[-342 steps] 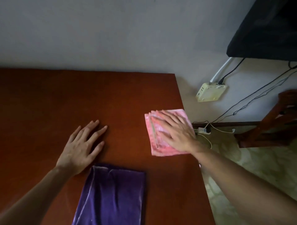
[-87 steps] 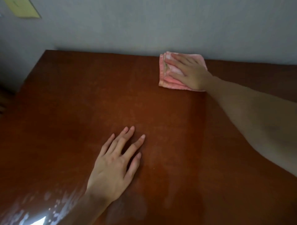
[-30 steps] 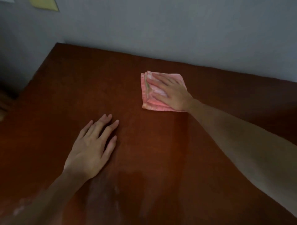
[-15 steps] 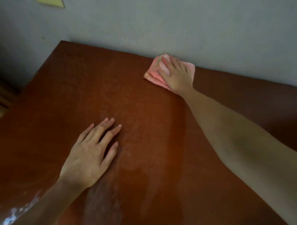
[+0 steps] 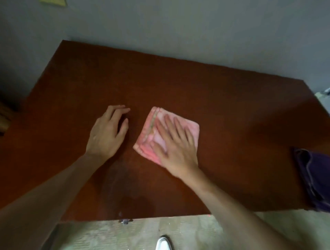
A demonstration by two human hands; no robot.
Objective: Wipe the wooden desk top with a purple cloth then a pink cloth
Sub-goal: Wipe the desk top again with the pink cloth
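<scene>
— Fingers [image 5: 175, 127] of the right hand [image 5: 175, 148] lie straight and spread a little apart, flat on the pink cloth [image 5: 193, 129], pressing it onto the desk top [image 5: 232, 107]. Do you see any curl in them?

— None; the palm covers the cloth's near corner, toward 5 o'clock, and the thumb lies across its near left part. Where does the cloth sit?

— Folded into a square, turned like a diamond, about the middle of the wooden top (its layered edges show along the side facing 10 o'clock). And the left hand [image 5: 107, 135]?

— Just beside the cloth at 9 o'clock, apart from it, palm down on the bare wood, fingers straight and close together, holding nothing.

— And the purple cloth [image 5: 316, 178]?

— Well apart at 3 o'clock, crumpled on the right end of the desk and cut by the picture's edge.

— What lies beyond?

— A grey wall [image 5: 178, 26] at 12 o'clock along the far edge, with a yellow note [image 5: 53, 2] at 11 o'clock; pale floor [image 5: 178, 230] at 6 o'clock, a white shoe tip [image 5: 163, 243] on it, and a small metal fitting [image 5: 125, 221] at the near edge.
</scene>
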